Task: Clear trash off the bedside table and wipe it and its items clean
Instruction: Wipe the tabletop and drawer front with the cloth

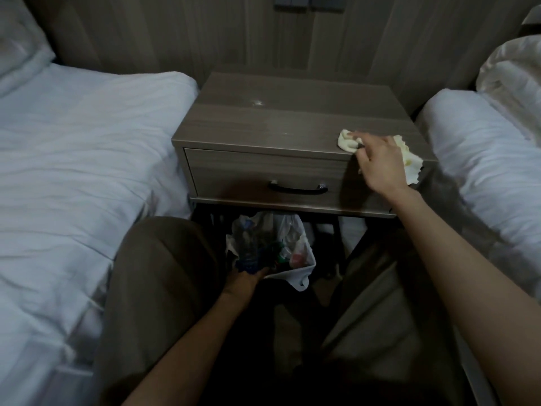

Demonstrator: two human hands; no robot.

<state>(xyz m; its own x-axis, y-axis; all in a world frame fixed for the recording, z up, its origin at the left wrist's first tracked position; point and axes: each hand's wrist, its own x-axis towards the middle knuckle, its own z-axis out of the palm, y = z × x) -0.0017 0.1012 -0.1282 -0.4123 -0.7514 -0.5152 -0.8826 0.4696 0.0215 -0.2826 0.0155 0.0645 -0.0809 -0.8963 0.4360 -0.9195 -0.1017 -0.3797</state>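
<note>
The wooden bedside table (pixel 281 118) stands between two beds, its top bare apart from small white specks (pixel 258 103). My right hand (pixel 380 162) presses a pale yellow cloth (pixel 348 140) onto the table's front right corner, part of the cloth hanging over the edge. Below the table sits a white plastic trash bag (pixel 292 235) filled with bottles and wrappers. My left hand (pixel 246 281) reaches into the near side of the bag, its fingers dark and partly hidden among the trash.
A bed with white sheets (pixel 82 159) lies to the left, and another bed (pixel 480 153) to the right. The table's drawer has a black handle (pixel 298 187). My knees frame the bag. Wall sockets (pixel 310 1) sit above.
</note>
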